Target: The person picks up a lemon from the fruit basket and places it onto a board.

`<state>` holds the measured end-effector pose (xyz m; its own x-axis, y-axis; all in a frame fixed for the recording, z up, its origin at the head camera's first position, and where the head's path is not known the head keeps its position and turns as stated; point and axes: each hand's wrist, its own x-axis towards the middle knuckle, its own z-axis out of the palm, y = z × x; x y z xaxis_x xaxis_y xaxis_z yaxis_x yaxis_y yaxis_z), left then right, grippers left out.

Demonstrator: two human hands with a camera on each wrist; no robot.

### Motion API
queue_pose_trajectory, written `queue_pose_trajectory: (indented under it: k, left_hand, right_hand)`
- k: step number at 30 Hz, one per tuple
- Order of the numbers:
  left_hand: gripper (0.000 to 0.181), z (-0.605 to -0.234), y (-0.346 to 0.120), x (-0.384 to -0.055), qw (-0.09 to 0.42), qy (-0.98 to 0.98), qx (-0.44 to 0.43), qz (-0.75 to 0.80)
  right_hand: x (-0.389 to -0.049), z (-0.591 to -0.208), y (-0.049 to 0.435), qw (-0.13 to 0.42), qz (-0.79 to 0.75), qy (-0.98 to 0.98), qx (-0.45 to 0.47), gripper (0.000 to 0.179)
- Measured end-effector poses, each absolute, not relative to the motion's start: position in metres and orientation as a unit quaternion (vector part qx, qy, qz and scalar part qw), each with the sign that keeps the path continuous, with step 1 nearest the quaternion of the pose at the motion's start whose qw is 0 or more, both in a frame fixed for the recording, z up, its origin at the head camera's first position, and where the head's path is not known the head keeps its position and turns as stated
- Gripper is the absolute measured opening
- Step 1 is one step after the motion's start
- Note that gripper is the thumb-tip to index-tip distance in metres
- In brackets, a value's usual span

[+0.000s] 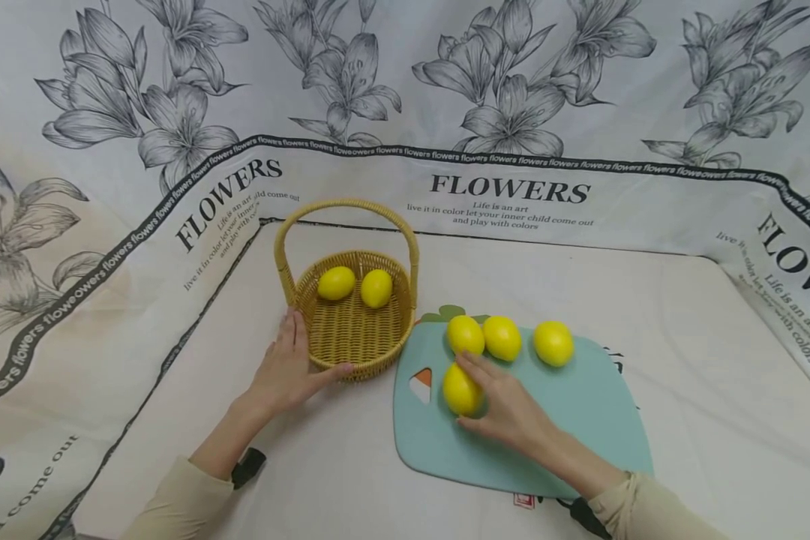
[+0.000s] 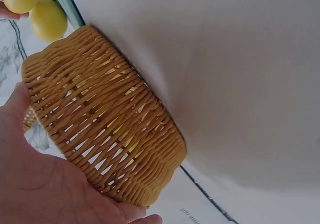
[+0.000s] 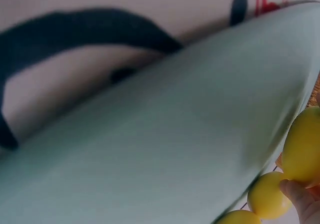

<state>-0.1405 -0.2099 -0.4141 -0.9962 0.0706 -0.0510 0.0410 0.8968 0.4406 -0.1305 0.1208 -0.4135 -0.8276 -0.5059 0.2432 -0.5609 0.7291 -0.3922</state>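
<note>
1. Lemon (image 1: 460, 391): pinched by the right hand (image 1: 513, 412) at the left part of the cutting board (image 1: 574, 401).
2. Basket (image 1: 361, 334): placed left and far of that lemon, touched by the spread left hand (image 1: 285, 379).

Six lemons (image 1: 336, 283): two in one basket (image 1: 361, 341), three on one board (image 1: 553, 420), and one in the right grip (image 1: 516, 409). With the left grip (image 1: 285, 375), that makes two grips. There is one desk (image 1: 324, 465).

The wicker basket (image 1: 361, 341) looks rough, the lemons (image 1: 462, 391) smooth and slightly glossy, the board (image 1: 574, 401) smooth and matt.
</note>
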Motion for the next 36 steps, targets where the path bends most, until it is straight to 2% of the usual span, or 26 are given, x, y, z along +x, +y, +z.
queue_pose_trajectory:
  k: [13, 22, 36]
  left_hand:
    - [0.124, -0.414, -0.211, -0.140, 0.032, 0.973, 0.029, 0.229]
    - [0.125, -0.415, -0.211, -0.141, 0.033, 0.973, 0.030, 0.224]
    - [0.124, -0.410, -0.209, -0.139, 0.040, 0.973, 0.031, 0.226]
  right_hand:
    - [-0.128, -0.422, 0.123, 0.061, 0.228, -0.929, 0.285, 0.083]
    - [-0.128, -0.428, 0.135, 0.078, 0.219, -0.928, 0.292, 0.094]
    - [-0.128, -0.428, 0.141, 0.099, 0.220, -0.923, 0.300, 0.085]
